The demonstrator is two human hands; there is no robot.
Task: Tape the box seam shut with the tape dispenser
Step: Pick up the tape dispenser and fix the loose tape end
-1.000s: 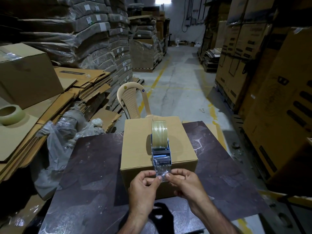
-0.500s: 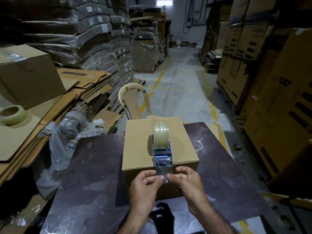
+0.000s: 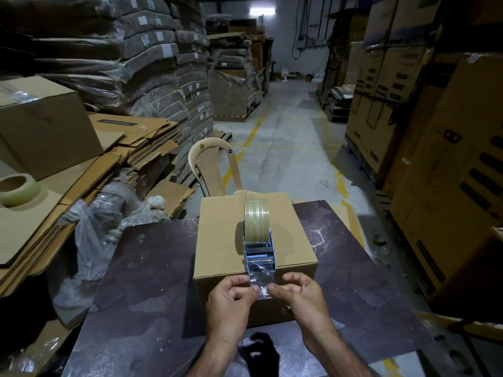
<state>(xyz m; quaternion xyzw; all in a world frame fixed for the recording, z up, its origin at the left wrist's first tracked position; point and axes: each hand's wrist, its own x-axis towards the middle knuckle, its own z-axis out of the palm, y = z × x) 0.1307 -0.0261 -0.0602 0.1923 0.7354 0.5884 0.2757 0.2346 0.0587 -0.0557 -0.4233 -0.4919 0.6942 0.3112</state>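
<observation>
A closed brown cardboard box point(image 3: 221, 240) stands on a dark marbled table point(image 3: 152, 281). On its top, along the middle seam, rests a blue and metal tape dispenser point(image 3: 258, 248) with a roll of clear tape point(image 3: 255, 223). A strip of clear tape point(image 3: 261, 281) runs from the dispenser over the box's near top edge. My left hand point(image 3: 231, 300) and my right hand point(image 3: 299, 297) each pinch a lower corner of that strip against the box's front face.
A beige plastic chair point(image 3: 215, 164) stands behind the table. Flattened cartons point(image 3: 114, 159), a spare tape roll point(image 3: 19, 189) and plastic wrap point(image 3: 89, 240) lie at the left. Stacked boxes point(image 3: 449, 186) line the right, with a concrete aisle point(image 3: 285, 137) between.
The tape strip's free end has come down over the box's near edge with both hands. The dispenser and the box have stayed put.
</observation>
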